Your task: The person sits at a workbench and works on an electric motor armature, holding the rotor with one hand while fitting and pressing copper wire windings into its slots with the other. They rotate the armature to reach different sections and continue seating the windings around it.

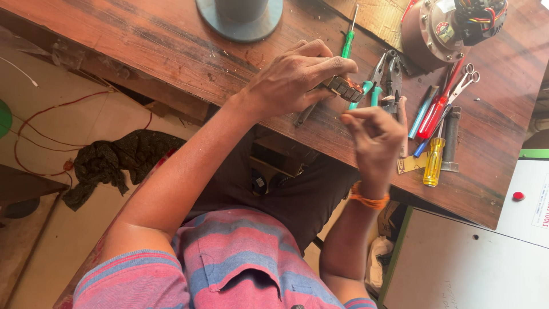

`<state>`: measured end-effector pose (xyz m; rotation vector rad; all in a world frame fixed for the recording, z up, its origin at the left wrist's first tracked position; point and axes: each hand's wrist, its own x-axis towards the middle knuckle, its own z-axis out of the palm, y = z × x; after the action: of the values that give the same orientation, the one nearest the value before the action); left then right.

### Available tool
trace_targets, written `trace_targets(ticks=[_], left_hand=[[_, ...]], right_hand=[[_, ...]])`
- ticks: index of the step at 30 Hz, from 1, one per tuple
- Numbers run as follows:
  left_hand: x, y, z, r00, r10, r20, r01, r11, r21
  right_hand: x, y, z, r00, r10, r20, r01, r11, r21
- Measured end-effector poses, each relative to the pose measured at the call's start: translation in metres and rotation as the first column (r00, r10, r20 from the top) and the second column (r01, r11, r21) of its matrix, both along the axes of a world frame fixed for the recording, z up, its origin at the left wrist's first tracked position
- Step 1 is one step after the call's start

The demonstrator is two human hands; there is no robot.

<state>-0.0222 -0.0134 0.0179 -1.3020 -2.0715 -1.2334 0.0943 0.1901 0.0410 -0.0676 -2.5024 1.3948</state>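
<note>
Terminal block (343, 87), small, dark and ridged, sits pinched in your left hand (291, 80): your thumb and fingers are closed around its near end, and it pokes out to the right of your fingertips, held just above the wooden workbench (171, 51). Your right hand (374, 137) hangs just below and to the right of the block, its fingertips drawn together as if nipping something very small; whether anything is between them is too fine to tell. That hand does not touch the block. An orange thread band (369, 200) circles your right wrist.

Just beyond the block, a green-handled screwdriver (349, 34) lies on the bench, its shaft pointing away from you. Right of the block lie teal-handled pliers (372, 80) and a darker pair of pliers (393, 80) beside them. Further right of the block are a blue pen (422, 111), a red-handled tool (437, 106), small scissors (466, 80), a yellow-handled screwdriver (433, 163) and a dark cylindrical tool (450, 140). Beyond those, at the far right corner, stands a round motor (440, 28) with coloured wires on top. Far to the left of the block, at the bench's far edge, rests a grey round base (240, 23). Below the bench on the floor, left of the block, lie a dark rag (114, 160) and red wire (57, 109).
</note>
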Motion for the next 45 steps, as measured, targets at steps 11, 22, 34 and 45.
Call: trace_targets(ticks=[11,22,34,45], left_hand=[[0.014,-0.007,-0.002,0.907,0.113,-0.407,-0.132,0.991,-0.018],[0.051,0.003,-0.027,0.980,0.170,0.103,-0.192,0.946,0.262],[0.074,0.040,-0.036,0.640,-0.015,0.768,-0.519,0.729,0.447],[0.074,0.050,-0.031,0.699,0.116,0.705,-0.576,0.676,0.460]], right_hand=[[0.009,-0.041,-0.064,0.977,-0.114,-0.183,0.077,0.977,-0.200],[0.014,-0.009,0.026,0.993,0.081,-0.089,-0.049,0.950,0.309],[-0.066,-0.027,0.063,0.969,0.140,0.204,-0.147,0.989,0.020],[-0.079,-0.004,0.027,0.995,0.020,0.102,-0.037,0.986,0.164]])
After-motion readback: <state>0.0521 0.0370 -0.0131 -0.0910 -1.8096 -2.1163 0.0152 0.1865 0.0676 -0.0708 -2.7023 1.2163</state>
